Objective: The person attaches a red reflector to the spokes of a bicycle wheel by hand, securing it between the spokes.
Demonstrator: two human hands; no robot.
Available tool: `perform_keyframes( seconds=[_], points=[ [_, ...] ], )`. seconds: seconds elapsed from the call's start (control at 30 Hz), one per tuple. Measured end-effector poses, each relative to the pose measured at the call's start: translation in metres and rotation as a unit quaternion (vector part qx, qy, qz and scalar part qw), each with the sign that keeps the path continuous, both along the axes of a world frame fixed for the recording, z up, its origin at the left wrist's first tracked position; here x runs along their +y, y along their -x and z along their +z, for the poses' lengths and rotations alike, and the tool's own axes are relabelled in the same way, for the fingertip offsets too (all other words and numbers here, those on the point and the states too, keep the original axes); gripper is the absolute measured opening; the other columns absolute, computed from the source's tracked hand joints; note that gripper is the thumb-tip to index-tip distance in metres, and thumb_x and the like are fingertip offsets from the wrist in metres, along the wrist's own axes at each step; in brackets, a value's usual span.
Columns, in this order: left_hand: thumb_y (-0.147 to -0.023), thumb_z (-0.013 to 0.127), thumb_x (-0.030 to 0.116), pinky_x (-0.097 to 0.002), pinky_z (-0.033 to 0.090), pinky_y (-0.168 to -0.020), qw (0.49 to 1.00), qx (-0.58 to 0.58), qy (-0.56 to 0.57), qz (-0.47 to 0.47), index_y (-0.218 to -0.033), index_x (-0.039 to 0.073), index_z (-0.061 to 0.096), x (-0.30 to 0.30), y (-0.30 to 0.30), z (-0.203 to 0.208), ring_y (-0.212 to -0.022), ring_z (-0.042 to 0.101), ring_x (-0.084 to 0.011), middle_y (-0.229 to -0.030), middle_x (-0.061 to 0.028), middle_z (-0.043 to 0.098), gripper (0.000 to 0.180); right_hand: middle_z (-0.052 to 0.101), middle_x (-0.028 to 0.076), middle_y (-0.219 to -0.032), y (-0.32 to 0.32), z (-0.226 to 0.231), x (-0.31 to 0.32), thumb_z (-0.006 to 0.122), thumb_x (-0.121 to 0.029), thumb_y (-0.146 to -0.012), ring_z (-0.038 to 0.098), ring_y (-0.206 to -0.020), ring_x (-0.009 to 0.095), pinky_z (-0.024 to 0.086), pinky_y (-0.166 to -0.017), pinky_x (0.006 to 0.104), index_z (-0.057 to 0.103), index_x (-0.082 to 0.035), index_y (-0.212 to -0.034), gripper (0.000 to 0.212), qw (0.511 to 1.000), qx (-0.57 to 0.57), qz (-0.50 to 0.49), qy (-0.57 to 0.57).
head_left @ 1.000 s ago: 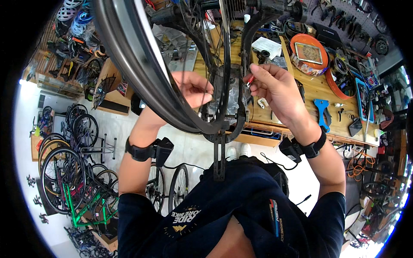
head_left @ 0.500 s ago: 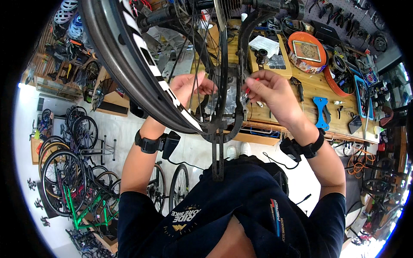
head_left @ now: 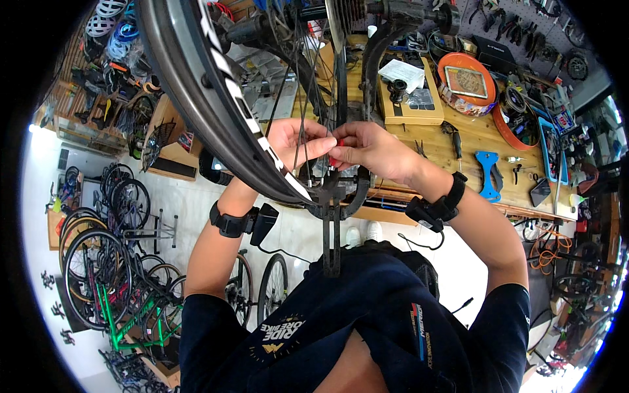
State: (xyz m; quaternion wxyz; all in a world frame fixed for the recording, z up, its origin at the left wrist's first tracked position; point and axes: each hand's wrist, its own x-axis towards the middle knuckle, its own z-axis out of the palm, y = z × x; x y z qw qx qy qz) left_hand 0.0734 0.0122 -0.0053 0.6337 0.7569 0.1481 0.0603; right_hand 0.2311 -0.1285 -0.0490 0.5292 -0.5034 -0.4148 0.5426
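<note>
Fingers of both hands meet at a small red tool [head_left: 338, 152] among the wheel [head_left: 216, 105] spokes: right hand [head_left: 370, 149] pinches it, left hand [head_left: 295, 141] steadies a spoke beside it. A slip could drop the tool through the spokes. Room is tight between rim, black stand [head_left: 333, 216] and tabletop [head_left: 472, 141].

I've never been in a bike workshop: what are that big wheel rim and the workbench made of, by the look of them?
The wheel rim looks like dark metal or carbon, smooth and semi-gloss with white markings; which one I can't tell. The workbench looks like bare light wood, with visible grain.
</note>
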Motion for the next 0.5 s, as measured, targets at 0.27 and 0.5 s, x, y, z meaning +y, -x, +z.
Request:
perform_keyframes(
  seconds=[0.27,0.5],
  points=[
    [-0.089,0.071,0.021,-0.0218,0.046,-0.074,1.000,-0.004,0.011,-0.002,-0.104,-0.003,0.065,-0.004,0.000,0.000,-0.082,0.058,-0.0066,-0.090,-0.0013,0.065,0.029,0.064,0.007,-0.093,-0.001,0.004,-0.002,0.060,-0.017,-0.096,0.062,-0.083,0.013,0.053,-0.076,0.0262,0.055,0.006,-0.113,0.029,1.000,0.005,-0.005,-0.001],
    [-0.090,0.068,0.021,-0.0223,0.047,-0.077,0.999,0.009,-0.031,0.008,-0.102,-0.004,0.065,-0.004,0.003,0.004,-0.084,0.059,-0.0069,-0.091,-0.0027,0.066,0.028,0.065,0.009,-0.091,-0.011,0.003,-0.009,0.062,-0.019,-0.095,0.060,-0.077,0.011,0.052,-0.071,0.0240,0.057,0.007,-0.110,0.030,0.995,0.006,-0.104,-0.003]
  ],
)
